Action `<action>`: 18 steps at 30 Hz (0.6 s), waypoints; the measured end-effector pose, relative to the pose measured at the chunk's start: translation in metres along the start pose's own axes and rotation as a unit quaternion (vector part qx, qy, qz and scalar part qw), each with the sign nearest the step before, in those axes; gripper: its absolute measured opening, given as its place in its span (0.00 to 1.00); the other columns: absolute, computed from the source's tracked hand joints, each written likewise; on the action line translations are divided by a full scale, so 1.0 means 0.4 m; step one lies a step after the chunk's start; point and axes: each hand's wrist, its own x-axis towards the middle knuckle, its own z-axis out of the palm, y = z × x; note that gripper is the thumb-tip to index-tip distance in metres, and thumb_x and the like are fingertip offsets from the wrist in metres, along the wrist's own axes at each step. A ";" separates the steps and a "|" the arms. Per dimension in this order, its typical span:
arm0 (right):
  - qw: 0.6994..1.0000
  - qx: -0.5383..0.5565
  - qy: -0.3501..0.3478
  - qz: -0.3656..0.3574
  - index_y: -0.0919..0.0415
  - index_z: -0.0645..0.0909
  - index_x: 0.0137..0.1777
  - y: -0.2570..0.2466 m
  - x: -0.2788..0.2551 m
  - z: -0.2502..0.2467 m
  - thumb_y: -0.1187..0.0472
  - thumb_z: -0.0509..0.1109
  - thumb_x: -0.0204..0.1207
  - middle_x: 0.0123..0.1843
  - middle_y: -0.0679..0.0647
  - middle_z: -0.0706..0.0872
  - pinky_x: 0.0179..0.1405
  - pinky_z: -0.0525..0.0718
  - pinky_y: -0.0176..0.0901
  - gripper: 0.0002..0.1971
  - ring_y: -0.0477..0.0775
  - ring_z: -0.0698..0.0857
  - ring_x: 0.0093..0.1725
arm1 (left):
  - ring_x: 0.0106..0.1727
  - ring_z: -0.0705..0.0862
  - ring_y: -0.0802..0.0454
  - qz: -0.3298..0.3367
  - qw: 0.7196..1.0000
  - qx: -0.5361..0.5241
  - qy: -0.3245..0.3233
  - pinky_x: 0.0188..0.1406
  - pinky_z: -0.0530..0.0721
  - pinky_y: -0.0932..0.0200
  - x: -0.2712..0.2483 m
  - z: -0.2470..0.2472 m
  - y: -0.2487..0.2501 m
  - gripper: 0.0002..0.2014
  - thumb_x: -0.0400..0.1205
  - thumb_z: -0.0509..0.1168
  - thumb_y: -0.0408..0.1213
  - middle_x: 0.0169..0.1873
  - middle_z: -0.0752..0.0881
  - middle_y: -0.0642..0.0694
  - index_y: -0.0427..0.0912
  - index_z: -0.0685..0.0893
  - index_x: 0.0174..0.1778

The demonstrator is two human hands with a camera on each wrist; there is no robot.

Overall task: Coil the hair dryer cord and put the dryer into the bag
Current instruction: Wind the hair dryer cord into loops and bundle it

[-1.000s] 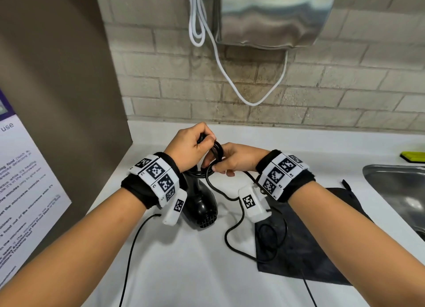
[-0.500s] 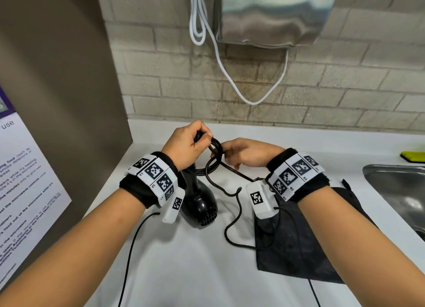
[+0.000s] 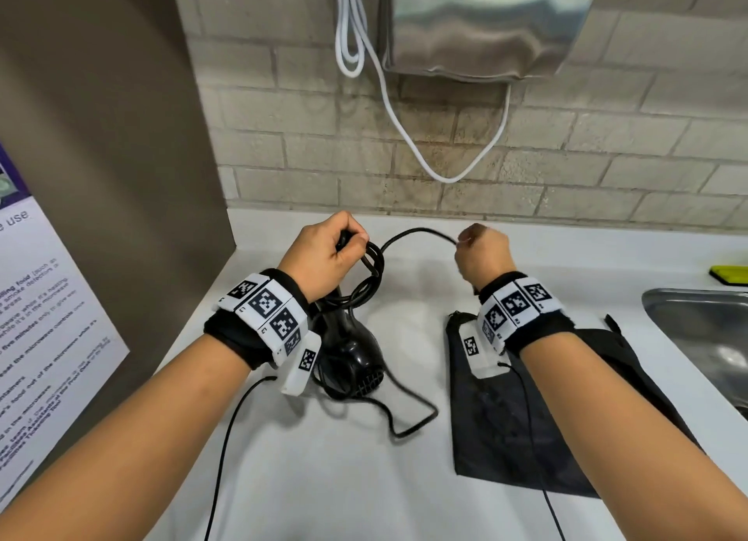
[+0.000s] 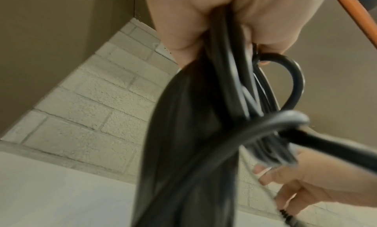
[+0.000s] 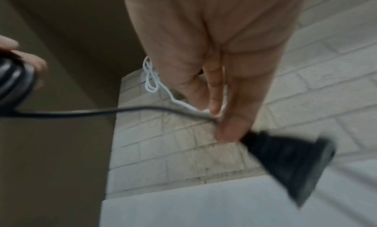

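We list a glossy black hair dryer (image 3: 354, 362) with a black cord (image 3: 421, 232), and to its right a matte black bag (image 3: 526, 439) on the white counter (image 3: 364, 480). We note black wristbands (image 3: 522, 318) bearing white tags with black square codes. Far off, we record beige brick wall (image 3: 607, 155), a white cable (image 3: 388, 107), a silver dispenser (image 3: 485, 26), a steel-grey sink (image 3: 696, 322) and a yellow-green item (image 3: 730, 275).

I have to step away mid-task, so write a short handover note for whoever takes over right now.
Left hand: grips the coiled loops of the cord at the top of the hair dryer, which stands on the counter.
Right hand: pinches the cord, drawn out to the right.
Bag: flat on the counter, right of the dryer.
Done: several loops.
Left: coil the slack on the counter, then bag the dryer.
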 end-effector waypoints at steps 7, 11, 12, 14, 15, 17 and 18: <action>0.921 0.102 -0.327 -0.183 0.48 0.71 0.72 -0.048 -0.085 0.077 0.76 0.56 0.78 0.64 0.49 0.78 0.25 0.75 0.27 0.28 0.42 0.79 0.39 | 0.26 0.75 0.66 -0.008 1.000 -0.002 0.007 0.30 0.70 0.73 0.003 0.004 -0.002 0.05 0.82 0.60 0.34 0.26 0.76 0.56 0.46 0.77 0.41; 0.884 0.063 -0.414 -0.210 0.51 0.73 0.70 -0.064 -0.084 0.125 0.71 0.56 0.80 0.57 0.55 0.82 0.31 0.76 0.35 0.22 0.46 0.79 0.43 | 0.26 0.74 0.65 -0.015 1.000 -0.014 0.011 0.29 0.71 0.73 -0.002 0.001 -0.001 0.05 0.82 0.60 0.34 0.26 0.76 0.53 0.45 0.78 0.41; 0.882 0.061 -0.419 -0.208 0.52 0.74 0.69 -0.062 -0.085 0.136 0.69 0.57 0.81 0.55 0.57 0.83 0.32 0.76 0.35 0.20 0.46 0.78 0.44 | 0.26 0.74 0.64 -0.018 1.000 -0.017 0.014 0.29 0.71 0.73 -0.005 -0.001 -0.001 0.05 0.82 0.60 0.34 0.26 0.76 0.52 0.44 0.78 0.41; 0.883 0.072 -0.412 -0.211 0.56 0.76 0.66 -0.066 -0.093 0.148 0.67 0.59 0.81 0.47 0.48 0.83 0.31 0.76 0.32 0.15 0.42 0.78 0.42 | 0.25 0.74 0.64 -0.021 0.999 -0.019 0.017 0.29 0.71 0.72 -0.009 -0.005 0.000 0.05 0.82 0.60 0.34 0.26 0.77 0.50 0.43 0.78 0.42; 0.890 0.086 -0.389 -0.221 0.61 0.77 0.64 -0.074 -0.098 0.149 0.68 0.59 0.81 0.43 0.44 0.81 0.31 0.75 0.29 0.14 0.39 0.79 0.39 | 0.25 0.74 0.64 -0.023 0.999 -0.020 0.017 0.29 0.71 0.72 -0.011 -0.007 0.001 0.05 0.82 0.60 0.34 0.26 0.77 0.50 0.43 0.78 0.42; 0.906 0.102 -0.310 -0.269 0.70 0.81 0.57 -0.091 -0.096 0.140 0.72 0.61 0.79 0.39 0.43 0.79 0.34 0.75 0.24 0.11 0.34 0.79 0.35 | 0.25 0.73 0.64 -0.027 0.999 -0.024 0.020 0.29 0.70 0.72 -0.014 -0.011 -0.001 0.05 0.82 0.60 0.34 0.25 0.76 0.51 0.43 0.78 0.42; 0.910 0.090 -0.267 -0.303 0.71 0.82 0.55 -0.096 -0.087 0.133 0.73 0.62 0.78 0.40 0.46 0.79 0.40 0.75 0.25 0.10 0.34 0.79 0.37 | 0.24 0.73 0.65 -0.033 0.999 -0.028 0.024 0.28 0.70 0.72 -0.015 -0.014 -0.003 0.05 0.82 0.60 0.33 0.24 0.75 0.52 0.42 0.78 0.42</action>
